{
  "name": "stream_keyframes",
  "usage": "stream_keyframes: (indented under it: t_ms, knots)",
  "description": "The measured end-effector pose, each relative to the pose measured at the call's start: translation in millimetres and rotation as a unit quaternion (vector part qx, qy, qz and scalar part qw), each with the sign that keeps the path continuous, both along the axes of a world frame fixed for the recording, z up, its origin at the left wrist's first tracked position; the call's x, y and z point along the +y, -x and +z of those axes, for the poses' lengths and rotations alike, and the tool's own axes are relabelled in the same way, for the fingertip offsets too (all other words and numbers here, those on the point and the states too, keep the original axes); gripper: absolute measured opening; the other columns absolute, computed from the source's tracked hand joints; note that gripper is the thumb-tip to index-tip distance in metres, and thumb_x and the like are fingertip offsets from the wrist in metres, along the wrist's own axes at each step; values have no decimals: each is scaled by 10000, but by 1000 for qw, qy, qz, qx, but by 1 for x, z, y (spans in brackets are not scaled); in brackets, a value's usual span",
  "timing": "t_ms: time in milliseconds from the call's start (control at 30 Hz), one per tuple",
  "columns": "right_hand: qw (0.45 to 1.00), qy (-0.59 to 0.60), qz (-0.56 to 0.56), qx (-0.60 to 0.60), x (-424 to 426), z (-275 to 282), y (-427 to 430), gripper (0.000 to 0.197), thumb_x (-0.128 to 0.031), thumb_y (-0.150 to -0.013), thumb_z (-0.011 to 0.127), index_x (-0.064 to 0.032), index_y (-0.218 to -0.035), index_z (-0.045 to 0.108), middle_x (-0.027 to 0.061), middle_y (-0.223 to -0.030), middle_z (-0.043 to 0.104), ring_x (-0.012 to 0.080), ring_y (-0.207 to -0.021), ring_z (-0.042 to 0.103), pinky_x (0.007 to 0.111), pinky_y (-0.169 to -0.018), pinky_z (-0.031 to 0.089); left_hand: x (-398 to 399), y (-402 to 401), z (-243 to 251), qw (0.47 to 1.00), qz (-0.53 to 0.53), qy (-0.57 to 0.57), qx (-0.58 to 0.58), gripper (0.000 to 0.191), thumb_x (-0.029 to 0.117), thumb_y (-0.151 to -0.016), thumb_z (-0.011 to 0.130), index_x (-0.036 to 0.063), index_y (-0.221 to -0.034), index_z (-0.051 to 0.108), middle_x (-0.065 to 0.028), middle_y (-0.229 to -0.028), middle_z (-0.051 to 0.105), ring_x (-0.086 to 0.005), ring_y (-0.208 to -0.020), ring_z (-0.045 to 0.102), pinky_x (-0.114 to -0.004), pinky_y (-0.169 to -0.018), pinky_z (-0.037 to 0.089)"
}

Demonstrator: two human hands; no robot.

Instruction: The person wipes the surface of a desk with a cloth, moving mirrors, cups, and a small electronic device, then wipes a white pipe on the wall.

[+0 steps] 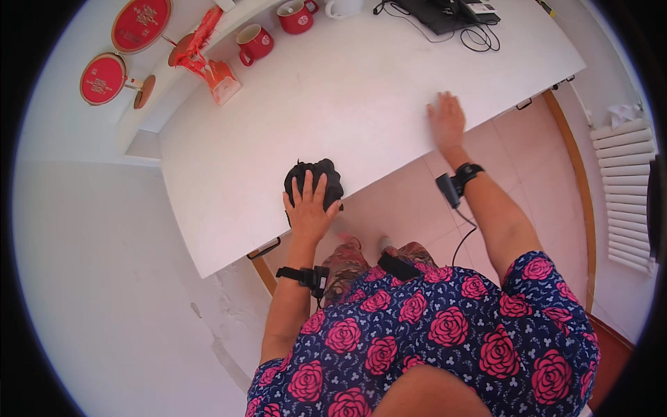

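Observation:
My left hand (308, 204) lies with spread fingers on top of a bunched black cloth (331, 177). The cloth sits at the front edge of a white table (250, 151), and part of it is hidden under the palm. Farther right, my right hand (447, 122) rests palm down on the tabletop near the same edge, slightly blurred, with nothing seen in it. A black strap with a small device is on each wrist, and a cable runs from the right device (449, 191).
Two red mugs (255, 44) and a white mug (344, 7) line the table's back. A black bag with cables (443, 18) lies back right. Red round ornaments (141, 25) stand on the left ledge, above a red-orange box (224, 83). A white radiator (628, 193) is at right.

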State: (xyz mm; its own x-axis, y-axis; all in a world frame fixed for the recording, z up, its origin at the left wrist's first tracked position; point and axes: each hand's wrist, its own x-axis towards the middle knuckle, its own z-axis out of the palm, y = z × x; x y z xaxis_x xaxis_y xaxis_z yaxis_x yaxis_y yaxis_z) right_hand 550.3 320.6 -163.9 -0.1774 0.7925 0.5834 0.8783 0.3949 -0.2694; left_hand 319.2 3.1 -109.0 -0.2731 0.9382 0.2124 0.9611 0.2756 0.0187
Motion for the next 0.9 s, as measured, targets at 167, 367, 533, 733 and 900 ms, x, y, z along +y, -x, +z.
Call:
stream_keyframes:
  t_ms: [167,367,533,733,900]
  knots:
    - [988,138,-59,33,-23,-11,-9,563,-437,-932,437,-54,-1345,415,166,-1431,355,315,-1352,269,455,-1084,203,-61,-13,-44,999,21,1,-31,675,524,-843,557,234,-1421,362,-91,-1503,268,-404,-1356,235,-631,-1036,191]
    - [990,132,-44,-30,-66,-22,11,595,-463,-937,396,-47,-1362,389,160,-1461,307,319,-1380,202,454,-1093,166,-35,9,-68,996,72,-52,-4,669,534,-858,524,210,-1420,362,-101,-1506,261,-422,-1354,233,-627,-1049,167]
    - [983,169,-66,-34,-78,-28,13,591,-471,-938,387,-69,-1370,385,145,-1471,295,294,-1389,189,438,-1099,163,47,11,-56,999,31,-15,-22,704,572,-825,512,235,-1423,356,-93,-1516,243,-412,-1370,197,-609,-1072,117]
    - [977,190,-82,-54,-74,-19,11,583,-469,-945,371,-96,-1392,362,127,-1485,281,269,-1396,182,424,-1107,152,75,-47,-59,981,-186,20,-56,653,480,-819,556,243,-1404,387,-65,-1501,288,-378,-1376,208,-571,-1098,124]
    - [976,192,-89,-51,-81,-21,4,562,-455,-954,368,-99,-1389,371,127,-1483,290,267,-1396,187,413,-1110,151,9,-28,-57,976,-198,24,-85,613,393,-818,593,262,-1388,410,-43,-1491,311,-337,-1372,244,-558,-1098,153]
